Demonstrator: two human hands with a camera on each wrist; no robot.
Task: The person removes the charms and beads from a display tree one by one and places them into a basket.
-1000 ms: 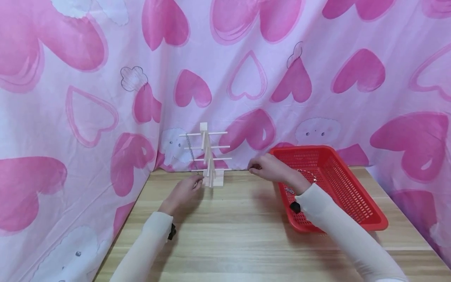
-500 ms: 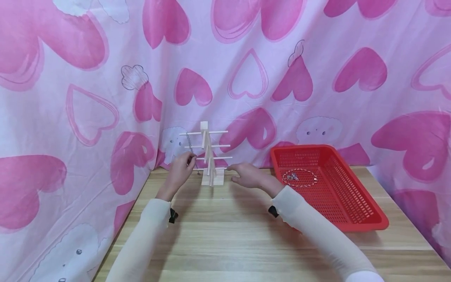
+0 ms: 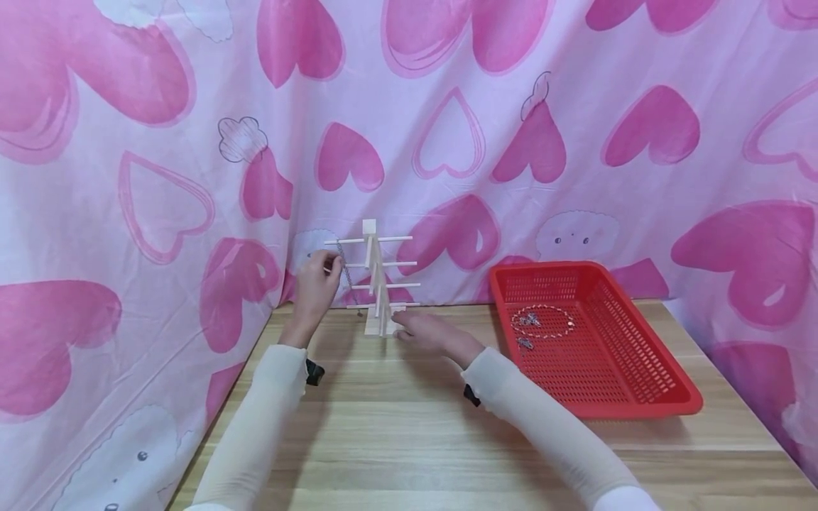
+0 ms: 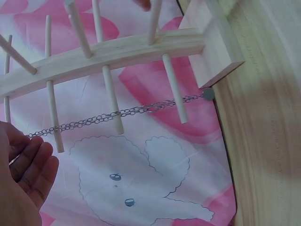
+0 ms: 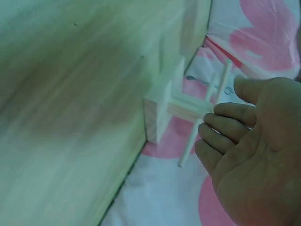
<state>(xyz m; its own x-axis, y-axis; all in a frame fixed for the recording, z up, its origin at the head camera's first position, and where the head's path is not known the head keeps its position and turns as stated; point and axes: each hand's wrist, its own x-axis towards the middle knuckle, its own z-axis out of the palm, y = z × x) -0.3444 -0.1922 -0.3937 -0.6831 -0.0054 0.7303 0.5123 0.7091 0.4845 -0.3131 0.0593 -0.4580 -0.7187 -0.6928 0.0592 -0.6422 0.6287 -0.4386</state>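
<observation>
A silver chain necklace (image 4: pixel 134 110) with a small round pendant (image 4: pixel 208 94) hangs along the left side of a wooden peg stand (image 3: pixel 378 284), from its top left peg. In the left wrist view the chain runs past several pegs, and the pendant is beside the base. My left hand (image 3: pixel 315 287) pinches the chain near its upper part; the fingertips' contact is partly hidden. My right hand (image 3: pixel 431 332) is at the right of the stand's base (image 5: pixel 160 106), its fingers loosely extended beside the post and pegs. Nothing shows in its grasp.
A red plastic basket (image 3: pixel 639 409) stands to the right on the wooden table (image 3: pixel 409 440). Inside it lie a beaded necklace (image 3: pixel 571 324) and small silver chain pieces (image 3: pixel 525 343). Pink heart-print cloth (image 3: pixel 434 135) hangs close behind the stand.
My left hand has risen from the stand's base along the chain to near the upper pegs. My right hand has moved left from the basket to the stand's base.
</observation>
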